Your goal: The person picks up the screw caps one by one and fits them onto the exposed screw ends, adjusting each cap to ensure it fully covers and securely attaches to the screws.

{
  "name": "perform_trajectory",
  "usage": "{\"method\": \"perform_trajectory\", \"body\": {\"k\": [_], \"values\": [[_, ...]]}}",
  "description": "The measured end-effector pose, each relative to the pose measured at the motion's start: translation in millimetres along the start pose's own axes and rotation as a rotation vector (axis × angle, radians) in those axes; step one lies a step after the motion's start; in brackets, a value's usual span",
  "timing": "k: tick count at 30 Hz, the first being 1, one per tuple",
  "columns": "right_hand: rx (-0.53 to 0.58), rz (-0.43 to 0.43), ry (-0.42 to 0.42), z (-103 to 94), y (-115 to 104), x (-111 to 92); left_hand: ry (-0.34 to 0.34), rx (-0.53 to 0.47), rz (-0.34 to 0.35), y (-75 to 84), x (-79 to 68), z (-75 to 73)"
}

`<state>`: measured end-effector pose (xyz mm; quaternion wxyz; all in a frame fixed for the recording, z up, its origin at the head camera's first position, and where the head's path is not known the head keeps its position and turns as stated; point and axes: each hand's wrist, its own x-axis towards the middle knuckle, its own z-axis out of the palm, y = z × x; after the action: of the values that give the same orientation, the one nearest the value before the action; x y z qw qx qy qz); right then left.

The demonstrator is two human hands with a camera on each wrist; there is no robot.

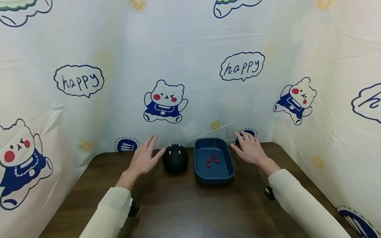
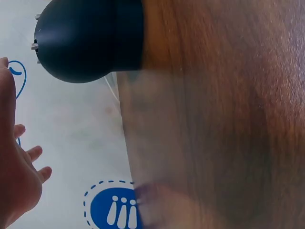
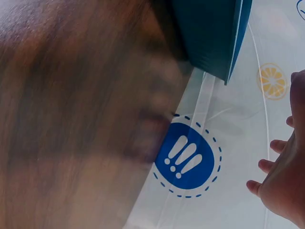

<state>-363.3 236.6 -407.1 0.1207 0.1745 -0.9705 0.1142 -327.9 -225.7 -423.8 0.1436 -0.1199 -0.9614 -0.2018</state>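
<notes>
A black dome-shaped object (image 1: pixel 175 159) with small metal pegs sticking out of its top stands toward the back of the table. To its right sits a blue rectangular tray (image 1: pixel 215 181) with several small red pieces (image 1: pixel 208 165) lying on its floor. My left hand (image 1: pixel 144 156) hovers left of the dome, fingers extended and thumb close to its side. On the tray's right, my right hand (image 1: pixel 248 148) is raised with its fingers spread, holding nothing. In the left wrist view the dome (image 2: pixel 86 43) shows a straight-sided base below its rounded top.
The dark wooden table (image 1: pixel 190 208) ends just behind the dome and tray. A pale printed curtain (image 1: pixel 190 43) hangs along the back and both sides. A thin clear line (image 1: pixel 247 115) runs across the back curtain.
</notes>
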Motion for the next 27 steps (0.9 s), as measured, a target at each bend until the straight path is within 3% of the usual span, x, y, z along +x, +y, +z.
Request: {"method": "perform_trajectory", "body": {"k": [6, 14, 27], "values": [[0.016, -0.015, 0.023, -0.5, -9.6, 0.5, 0.016, -0.080, -0.016, 3.7, -3.4, 8.7], [0.102, -0.019, 0.047, -1.2, -19.3, 2.5, -0.033, -0.222, -0.074, 13.6, -4.0, 19.1], [0.237, 0.008, -0.009, 3.6, -36.3, 13.8, -0.088, -0.350, -0.148, 28.0, -1.8, 46.5]]}}
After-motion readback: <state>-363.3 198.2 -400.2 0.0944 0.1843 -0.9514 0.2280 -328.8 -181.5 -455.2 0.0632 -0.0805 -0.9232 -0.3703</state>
